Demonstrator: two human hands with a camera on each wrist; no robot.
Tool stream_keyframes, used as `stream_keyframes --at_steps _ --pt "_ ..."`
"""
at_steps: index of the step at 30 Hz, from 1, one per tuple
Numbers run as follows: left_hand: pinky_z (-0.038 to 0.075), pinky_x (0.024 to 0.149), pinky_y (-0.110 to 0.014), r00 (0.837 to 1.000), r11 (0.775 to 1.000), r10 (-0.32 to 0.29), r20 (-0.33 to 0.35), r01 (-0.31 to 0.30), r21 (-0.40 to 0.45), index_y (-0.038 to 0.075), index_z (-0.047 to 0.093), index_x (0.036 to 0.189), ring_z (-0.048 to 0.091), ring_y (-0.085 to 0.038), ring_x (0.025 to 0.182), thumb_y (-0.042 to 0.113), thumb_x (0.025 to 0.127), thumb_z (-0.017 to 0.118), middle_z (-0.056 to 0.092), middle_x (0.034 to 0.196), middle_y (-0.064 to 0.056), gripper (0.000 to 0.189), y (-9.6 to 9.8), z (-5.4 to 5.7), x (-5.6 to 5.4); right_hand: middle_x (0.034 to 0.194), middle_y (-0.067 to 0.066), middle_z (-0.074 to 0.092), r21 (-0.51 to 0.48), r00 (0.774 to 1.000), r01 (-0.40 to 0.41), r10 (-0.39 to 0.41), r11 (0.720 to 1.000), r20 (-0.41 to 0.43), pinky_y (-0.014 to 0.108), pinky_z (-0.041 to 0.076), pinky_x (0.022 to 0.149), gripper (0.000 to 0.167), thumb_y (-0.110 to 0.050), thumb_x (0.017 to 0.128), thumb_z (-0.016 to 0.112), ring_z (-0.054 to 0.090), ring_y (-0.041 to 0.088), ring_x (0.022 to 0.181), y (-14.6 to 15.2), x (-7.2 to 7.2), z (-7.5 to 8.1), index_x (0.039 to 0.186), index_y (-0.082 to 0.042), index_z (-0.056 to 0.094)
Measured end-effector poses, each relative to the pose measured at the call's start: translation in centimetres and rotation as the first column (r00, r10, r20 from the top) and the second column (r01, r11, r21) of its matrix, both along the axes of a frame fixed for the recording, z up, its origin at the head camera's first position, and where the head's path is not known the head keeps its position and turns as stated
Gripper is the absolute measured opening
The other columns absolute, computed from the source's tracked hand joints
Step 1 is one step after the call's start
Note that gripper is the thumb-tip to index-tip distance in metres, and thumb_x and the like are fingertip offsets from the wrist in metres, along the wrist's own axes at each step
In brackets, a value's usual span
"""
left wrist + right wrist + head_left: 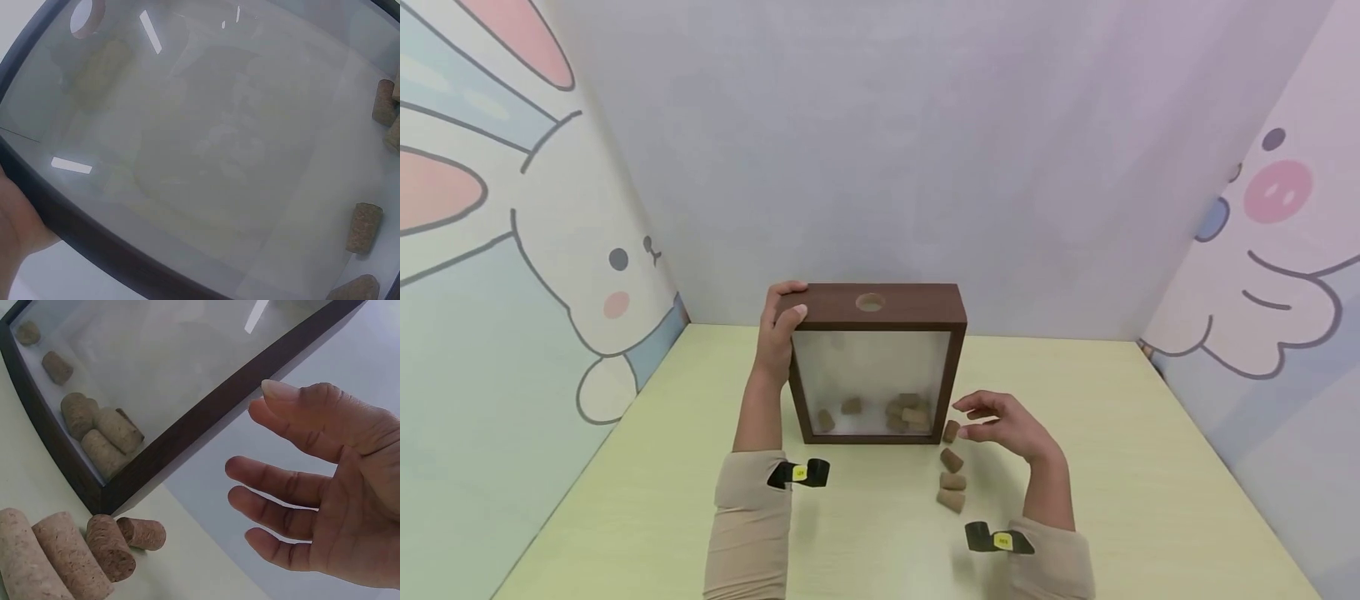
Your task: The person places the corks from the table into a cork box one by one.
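A dark brown wooden shadow box [880,315] with a clear front and a round hole in its top stands upright on the table. My left hand [780,329] grips its top left corner, thumb in front and fingers behind. Inside, wine corks [916,416] are piled at the lower right, and a lone cork [364,228] lies further left. Several more corks [111,548] lie outside by the lower right corner. Beside that corner, my right hand [331,500] is held empty with its fingers loosely bent and spread, near the closest outside cork [951,431].
The pale yellow-green table [647,500] runs back to a plain light wall [880,167]. Side panels with cartoon animals [587,242] stand at left and right. Each sleeve carries a black wrist strap [799,473].
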State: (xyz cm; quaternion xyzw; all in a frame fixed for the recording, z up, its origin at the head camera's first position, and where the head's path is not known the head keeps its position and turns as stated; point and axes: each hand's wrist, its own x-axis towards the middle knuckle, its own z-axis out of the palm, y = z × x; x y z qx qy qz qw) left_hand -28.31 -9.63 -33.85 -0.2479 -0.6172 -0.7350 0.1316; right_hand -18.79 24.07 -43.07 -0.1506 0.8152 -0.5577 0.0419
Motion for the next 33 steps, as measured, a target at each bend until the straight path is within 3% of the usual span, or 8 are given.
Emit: stream_keyframes --at_steps 7,12,20,33 --pt "0.031 0.084 -0.035 1.000 1.000 0.000 0.008 0.000 0.004 0.013 0.047 0.117 0.042 -0.023 0.099 0.025 0.083 0.050 0.045 0.114 -0.004 0.037 -0.1 0.2 0.2 0.116 0.016 0.056 0.000 0.999 0.045 -0.045 0.999 -0.009 0.043 0.042 0.083 0.037 -0.012 0.079 0.073 0.048 0.041 0.107 0.2 -0.5 -1.5 0.114 -0.003 0.062" --pt "0.030 0.085 -0.035 1.000 1.000 0.010 0.007 -0.010 -0.006 0.012 0.047 0.117 0.042 -0.023 0.100 0.025 0.083 0.050 0.045 0.115 -0.003 0.037 -0.1 0.3 0.3 0.120 0.020 0.054 0.010 0.997 0.072 -0.073 0.997 0.039 0.047 0.040 0.086 0.041 -0.013 0.080 0.072 0.047 0.042 0.110 0.2 -0.9 -2.9 0.116 0.002 0.060" --pt "0.032 0.083 -0.035 1.000 1.000 -0.014 0.000 0.014 0.009 0.013 0.047 0.117 0.043 -0.022 0.097 0.025 0.083 0.050 0.046 0.113 -0.003 0.036 -0.1 0.2 0.4 0.110 0.015 0.059 0.080 0.987 0.128 -0.135 0.989 0.088 0.043 0.040 0.084 0.038 -0.013 0.078 0.073 0.051 0.032 0.101 -0.2 -1.2 -4.5 0.112 -0.001 0.062" --pt "0.030 0.085 -0.035 1.000 1.000 -0.011 -0.001 0.011 0.002 0.012 0.047 0.117 0.043 -0.023 0.099 0.023 0.084 0.049 0.046 0.114 -0.004 0.035 -0.2 0.2 0.3 0.098 0.010 0.059 0.183 0.982 0.171 -0.183 0.968 0.049 0.038 0.040 0.079 0.040 -0.004 0.072 0.075 0.051 0.024 0.088 -0.8 -2.0 -5.8 0.110 0.001 0.062"
